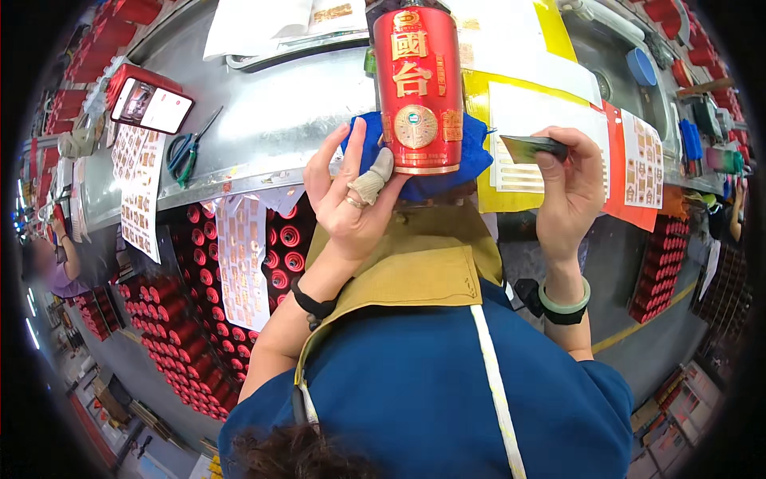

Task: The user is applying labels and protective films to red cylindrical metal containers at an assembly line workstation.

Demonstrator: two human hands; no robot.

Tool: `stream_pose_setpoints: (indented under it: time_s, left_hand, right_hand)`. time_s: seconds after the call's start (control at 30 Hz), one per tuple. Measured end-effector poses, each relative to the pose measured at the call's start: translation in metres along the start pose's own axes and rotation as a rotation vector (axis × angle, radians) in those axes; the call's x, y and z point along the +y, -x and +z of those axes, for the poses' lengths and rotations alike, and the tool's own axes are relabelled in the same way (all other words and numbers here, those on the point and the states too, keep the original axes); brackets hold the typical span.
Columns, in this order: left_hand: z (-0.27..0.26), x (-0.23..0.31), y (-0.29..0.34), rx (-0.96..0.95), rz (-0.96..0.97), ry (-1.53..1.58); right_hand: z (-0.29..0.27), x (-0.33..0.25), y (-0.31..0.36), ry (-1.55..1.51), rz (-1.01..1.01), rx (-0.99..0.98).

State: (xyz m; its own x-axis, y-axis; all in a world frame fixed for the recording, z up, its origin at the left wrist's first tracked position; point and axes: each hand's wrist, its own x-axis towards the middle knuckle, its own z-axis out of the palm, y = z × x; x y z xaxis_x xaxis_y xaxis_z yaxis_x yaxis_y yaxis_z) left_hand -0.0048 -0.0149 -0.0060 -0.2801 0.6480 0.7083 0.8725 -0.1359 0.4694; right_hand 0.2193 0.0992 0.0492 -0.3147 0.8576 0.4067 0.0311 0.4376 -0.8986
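Note:
A red bottle (418, 88) with gold lettering and a round gold emblem lies or leans on a blue cloth (476, 152) right in front of me. At its lower left, my left hand (351, 191) has its fingers stretched apart. One finger wears a grey cloth finger cover (371, 182), and the fingertips near the bottle's base seem to touch it. My right hand (570, 180), off to the right of the bottle, pinches a small flat scraper-like blade (523, 148) with a dark end. Under that blade lies a white label sheet (519, 112) with gold strips.
On the metal bench (263, 104), a phone (153, 106) leans on a red box, beside green-handled scissors (183, 156). Label sheets (242, 263) hang over the front edge. Many red bottles (179, 335) are stacked below. More gold-printed labels (641, 160) lie at right on orange paper.

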Motion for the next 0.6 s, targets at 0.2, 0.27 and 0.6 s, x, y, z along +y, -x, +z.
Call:
stream_pose_setpoints:
  time_s: [0.2,0.27,0.6]
  left_hand:
    - [0.003,0.005,0.001,-0.014,-0.147,0.183]
    - [-0.001,0.009,-0.008,-0.019,-0.087,0.173]
    - [-0.002,0.012,-0.017,-0.077,-0.193,0.204]
  right_hand:
    - [0.019,-0.007,-0.026,0.069,-0.171,-0.060]
    - [0.021,-0.012,-0.038,0.116,-0.230,-0.051]
    - [0.028,-0.021,-0.062,0.215,-0.408,-0.015]
